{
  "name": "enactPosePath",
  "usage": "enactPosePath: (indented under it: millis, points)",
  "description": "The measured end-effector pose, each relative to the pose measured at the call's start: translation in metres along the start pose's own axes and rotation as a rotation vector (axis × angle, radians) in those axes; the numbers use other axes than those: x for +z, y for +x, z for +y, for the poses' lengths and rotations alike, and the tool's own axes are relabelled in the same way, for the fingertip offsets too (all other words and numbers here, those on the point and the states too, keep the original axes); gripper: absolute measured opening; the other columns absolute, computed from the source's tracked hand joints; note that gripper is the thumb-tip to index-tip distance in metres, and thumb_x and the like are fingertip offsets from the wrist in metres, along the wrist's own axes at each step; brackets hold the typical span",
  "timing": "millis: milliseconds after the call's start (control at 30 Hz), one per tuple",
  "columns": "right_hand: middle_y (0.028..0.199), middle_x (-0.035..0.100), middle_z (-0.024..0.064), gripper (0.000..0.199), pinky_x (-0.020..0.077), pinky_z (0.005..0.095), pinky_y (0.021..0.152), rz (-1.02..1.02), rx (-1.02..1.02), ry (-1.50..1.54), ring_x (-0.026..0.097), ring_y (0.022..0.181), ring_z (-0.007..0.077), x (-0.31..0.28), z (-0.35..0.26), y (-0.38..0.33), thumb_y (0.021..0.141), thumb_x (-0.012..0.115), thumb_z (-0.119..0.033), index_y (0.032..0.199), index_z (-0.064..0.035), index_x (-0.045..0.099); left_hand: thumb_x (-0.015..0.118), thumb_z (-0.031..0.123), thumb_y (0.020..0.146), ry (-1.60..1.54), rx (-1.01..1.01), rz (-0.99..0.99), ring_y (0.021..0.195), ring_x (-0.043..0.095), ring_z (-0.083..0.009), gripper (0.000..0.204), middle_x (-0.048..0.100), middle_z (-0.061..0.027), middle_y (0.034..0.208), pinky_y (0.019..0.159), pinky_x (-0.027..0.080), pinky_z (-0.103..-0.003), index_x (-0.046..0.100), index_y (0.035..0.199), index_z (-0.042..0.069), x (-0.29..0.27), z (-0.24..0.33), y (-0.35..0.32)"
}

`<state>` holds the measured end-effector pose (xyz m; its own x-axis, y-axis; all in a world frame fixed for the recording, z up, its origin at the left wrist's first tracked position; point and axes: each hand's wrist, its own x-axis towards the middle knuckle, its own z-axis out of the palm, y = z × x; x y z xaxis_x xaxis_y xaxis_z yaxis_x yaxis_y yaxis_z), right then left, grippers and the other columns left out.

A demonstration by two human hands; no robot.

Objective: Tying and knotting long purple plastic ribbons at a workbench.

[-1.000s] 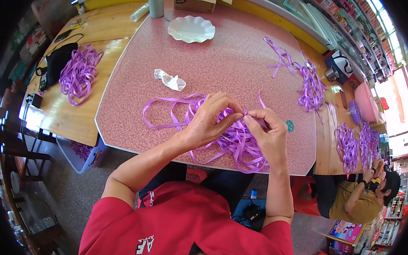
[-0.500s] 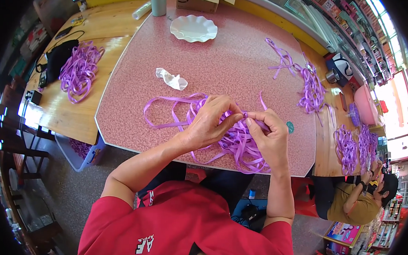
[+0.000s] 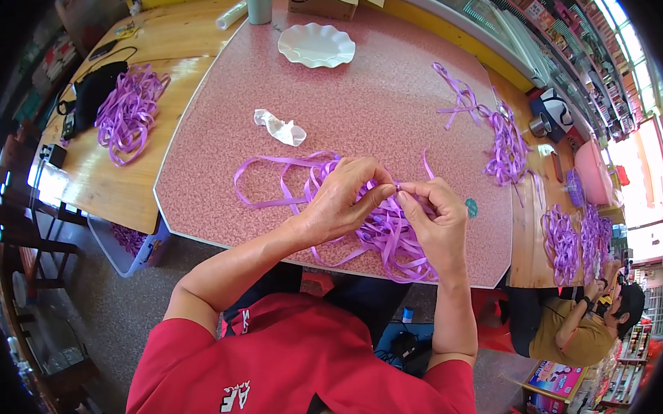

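A loose heap of purple ribbon [image 3: 397, 242] lies near the front edge of the pink speckled table [image 3: 216, 145], its loops spilling to the left and toward me. Above it, my left hand [image 3: 352, 195] pinches a bit of this ribbon between thumb and forefinger. My right hand [image 3: 435, 213] pinches the same ribbon just beside, so the fingertips of both hands nearly meet. Between them shows a small bunched spot of ribbon, too small to make out fully. One thin ribbon end sticks up behind my right hand.
Crumpled white tissue [image 3: 280, 127] and a scalloped white dish [image 3: 316, 45] lie farther back. More purple ribbon [image 3: 506, 149] sits at the right edge, another pile [image 3: 132, 112] on the left wooden table. A cardboard box [image 3: 324, 3] stands behind. A co-worker [image 3: 578, 325] sits at the right.
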<state>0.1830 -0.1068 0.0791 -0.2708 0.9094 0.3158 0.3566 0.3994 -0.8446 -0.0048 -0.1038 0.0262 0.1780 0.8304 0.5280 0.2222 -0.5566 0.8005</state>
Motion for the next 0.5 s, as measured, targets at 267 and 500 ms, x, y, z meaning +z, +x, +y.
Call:
enactPosePath:
  millis: [267,500]
  points:
    - [0.084,0.063,0.0033,0.016,0.0414,0.0226,0.060,-0.032,-0.108,-0.208,0.055,0.068,0.0080,-0.0024,-0.0025,0.0008,0.083,0.077,-0.001,0.098,-0.0003,0.074,0.060,0.026,0.100,-0.206,-0.153,-0.066,0.089,0.059,-0.0199,0.025,0.062,-0.0080,0.090,0.079,0.046,-0.035,0.060,0.101,0.001,-0.0005,0.0000,-0.0001]
    - [0.082,0.065,0.0062,0.012,0.0474,0.0272,0.063,-0.017,-0.088,-0.107,0.061,0.070,0.0145,-0.0065,-0.0028,0.0003,0.082,0.075,0.000,0.094,-0.0017,0.074,0.063,0.026,0.098,-0.193,-0.113,-0.062,0.098,0.061,-0.0233,0.025,0.062,-0.0077,0.096,0.088,0.047,-0.036,0.060,0.106,0.003,-0.0076,-0.0066,0.0003]
